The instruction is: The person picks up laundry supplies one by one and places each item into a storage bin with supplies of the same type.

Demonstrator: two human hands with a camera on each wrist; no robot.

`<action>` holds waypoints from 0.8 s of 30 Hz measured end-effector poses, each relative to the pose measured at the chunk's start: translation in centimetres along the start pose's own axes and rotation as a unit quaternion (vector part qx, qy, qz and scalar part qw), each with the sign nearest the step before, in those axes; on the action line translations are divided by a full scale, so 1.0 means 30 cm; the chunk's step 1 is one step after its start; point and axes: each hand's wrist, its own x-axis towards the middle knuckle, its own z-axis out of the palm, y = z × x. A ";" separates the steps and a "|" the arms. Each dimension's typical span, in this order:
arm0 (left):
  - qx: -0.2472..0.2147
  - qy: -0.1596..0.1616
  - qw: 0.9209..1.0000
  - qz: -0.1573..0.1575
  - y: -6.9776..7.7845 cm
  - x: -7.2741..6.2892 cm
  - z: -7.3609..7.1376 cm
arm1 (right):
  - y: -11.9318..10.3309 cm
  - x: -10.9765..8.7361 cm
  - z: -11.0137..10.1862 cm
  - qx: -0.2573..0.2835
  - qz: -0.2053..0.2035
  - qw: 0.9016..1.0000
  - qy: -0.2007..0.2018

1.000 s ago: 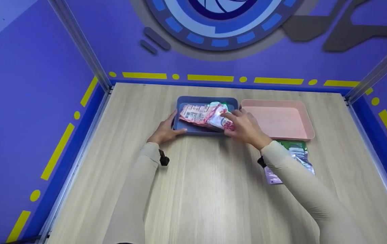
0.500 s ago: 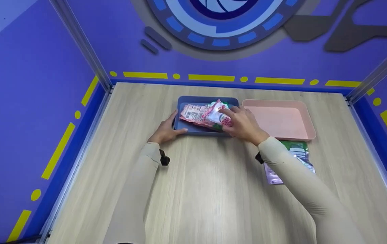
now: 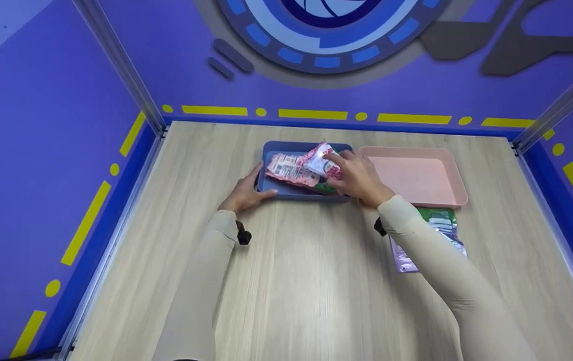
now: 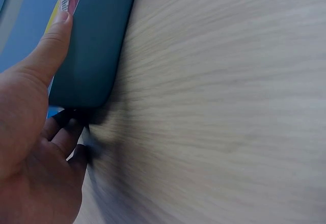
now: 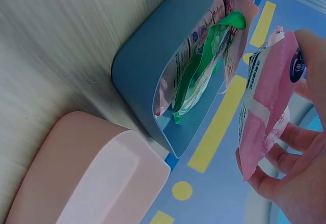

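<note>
My left hand [image 3: 246, 194] grips the left end of a dark blue tray [image 3: 316, 146], its thumb over the front rim and its fingers around the corner in the left wrist view. A pink-and-white packet [image 5: 265, 102] is pinched between the thumb and fingers of my right hand [image 3: 361, 178], tilted above the tray's right half. Beneath it, the tray holds a pink printed packet [image 3: 291, 170] on the left and a green-edged packet [image 5: 201, 76], with pink packaging close around it in the right wrist view.
A pink tray [image 3: 416, 180] stands right beside the blue one. In front of it, a green-and-purple pouch [image 3: 439, 220] lies on the wooden table [image 3: 286, 281], partly hidden by my right forearm. Blue panels [image 3: 216, 90] border the table behind and at both sides.
My right hand has raised the pink-and-white packet and tilted it up, uncovering more of the pink and green packets below. The left hand keeps its grip on the blue tray.
</note>
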 end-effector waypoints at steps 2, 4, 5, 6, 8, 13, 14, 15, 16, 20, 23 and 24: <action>0.002 0.000 1.000 0.000 0.001 -0.001 0.000 | 0.005 0.006 0.002 0.003 0.010 1.000 -0.002; 0.004 0.001 1.000 0.000 0.002 -0.002 0.000 | 0.010 0.013 0.003 0.007 0.021 1.000 -0.007; 0.005 0.002 1.000 -0.001 0.002 -0.002 0.000 | 0.014 0.016 0.005 0.008 0.025 1.000 -0.009; 0.005 0.002 1.000 0.000 0.001 -0.001 0.000 | 0.017 0.019 0.006 0.008 0.030 0.999 -0.012; 0.004 0.003 1.000 0.000 0.001 -0.001 0.001 | 0.023 0.025 0.010 0.008 0.039 0.999 -0.016; 0.003 0.005 1.000 -0.002 -0.001 0.000 0.002 | 0.036 0.037 0.021 0.007 0.058 0.998 -0.024; 0.004 0.005 1.000 -0.002 0.000 0.000 0.003 | 0.038 0.039 0.023 0.007 0.060 0.998 -0.023; 0.004 0.005 1.000 -0.002 0.000 0.001 0.003 | 0.039 0.041 0.025 0.006 0.061 0.998 -0.023; 0.004 0.005 1.000 -0.003 0.000 0.001 0.004 | 0.041 0.042 0.028 0.007 0.062 0.998 -0.022; 0.000 0.006 1.000 -0.007 0.003 0.000 0.005 | 0.047 0.049 0.038 0.010 0.061 0.998 -0.019; -0.004 0.006 1.000 -0.011 0.005 -0.002 0.005 | 0.052 0.052 0.045 0.013 0.062 0.998 -0.021; -0.004 0.006 1.000 -0.012 0.006 -0.003 0.005 | 0.053 0.051 0.046 0.014 0.064 0.998 -0.023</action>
